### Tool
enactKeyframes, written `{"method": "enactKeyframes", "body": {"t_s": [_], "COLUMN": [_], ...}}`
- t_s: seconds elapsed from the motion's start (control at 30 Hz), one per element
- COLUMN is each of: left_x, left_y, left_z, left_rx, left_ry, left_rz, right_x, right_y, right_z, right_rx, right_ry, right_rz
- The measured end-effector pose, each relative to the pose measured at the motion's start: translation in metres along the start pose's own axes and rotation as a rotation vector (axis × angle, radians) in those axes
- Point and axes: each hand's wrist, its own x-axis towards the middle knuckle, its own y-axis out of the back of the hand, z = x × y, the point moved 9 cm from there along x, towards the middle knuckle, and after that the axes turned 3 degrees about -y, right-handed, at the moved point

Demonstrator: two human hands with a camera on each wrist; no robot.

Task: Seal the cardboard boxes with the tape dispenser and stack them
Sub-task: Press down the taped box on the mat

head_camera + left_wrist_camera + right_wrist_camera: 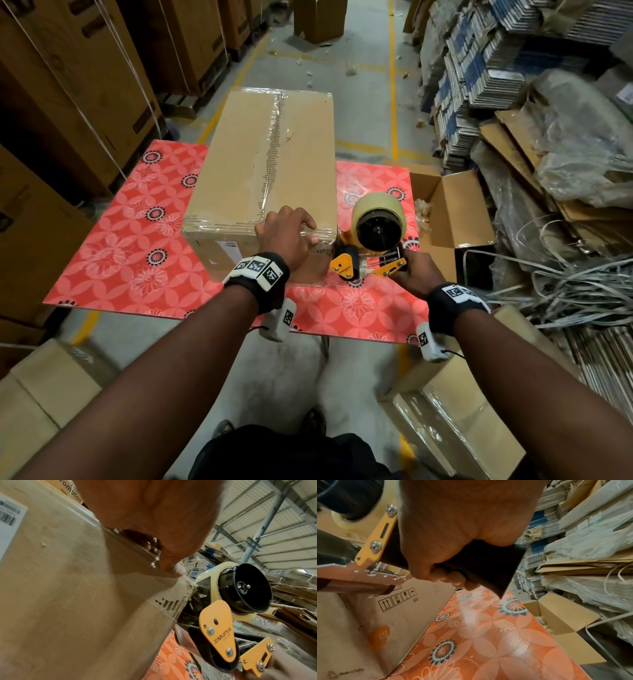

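Cardboard box (263, 178) is sitting near the middle of the table (113, 246), reaching back past its far edge, with its near face toward the near edge. Clear tape is already running along the top seam and across the near and far top edges. It is looking stiff in its panels but soft at the corners: the left wrist view is showing frayed, torn corrugation at the near right corner, so that spot is likely to crush under a hard press. The taped strips are glossy and probably slick; the bare board is matte and should be giving better purchase. For stacking, I would judge the lower side edges the safest hold; its weight cannot be told.

Left hand (286, 233) is pressing down on the near right top edge, fingers curled over the fresh tape, thumb on the near face. Right hand (416, 270) is clenching the black handle of the tape dispenser (370, 240), which is sitting just beside that corner. The dispenser is hard: yellow metal plates, springs, a serrated blade worth keeping clear of, and a pale glossy roll on a black hub.

Table covering is shiny, orange-red with flower prints. An open box (452, 209) is standing beyond the table's right edge.
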Motion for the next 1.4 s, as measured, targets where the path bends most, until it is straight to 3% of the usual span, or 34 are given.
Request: {"method": "enactKeyframes", "body": {"t_s": [0.3,0.47,0.7,0.83,0.97,1.13,1.3,1.4], "left_x": [-0.001,-0.001,-0.002,-0.002,-0.002,-0.002,-0.002,-0.002], "left_y": [0.001,0.002,0.002,0.001,0.0,0.002,0.001,-0.001], "left_z": [-0.002,0.0,-0.001,-0.002,-0.001,0.001,0.002,0.002], "left_rx": [-0.007,-0.009,-0.026,-0.006,0.005,0.033,0.047,0.049], "left_ry": [0.001,-0.007,-0.009,-0.01,-0.018,-0.032,-0.04,-0.048], "left_rz": [-0.012,-0.02,-0.005,-0.015,-0.024,-0.025,-0.024,-0.03], "right_x": [-0.014,-0.021,-0.01,-0.003,-0.001,0.0,0.008,0.017], "right_y": [-0.024,-0.023,-0.049,-0.07,-0.095,-0.11,-0.112,-0.103], "right_z": [0.022,0.039,0.059,0.065,0.063,0.063,0.065,0.065], "right_rx": [-0.074,-0.015,0.291,0.365,0.682,0.907,0.88,0.519], "right_ry": [-0.064,-0.229,-0.46,-0.544,-0.632,-0.729,-0.71,-0.601], "right_rz": [-0.099,-0.027,0.039,-0.03,-0.086,-0.124,-0.132,-0.16]}}
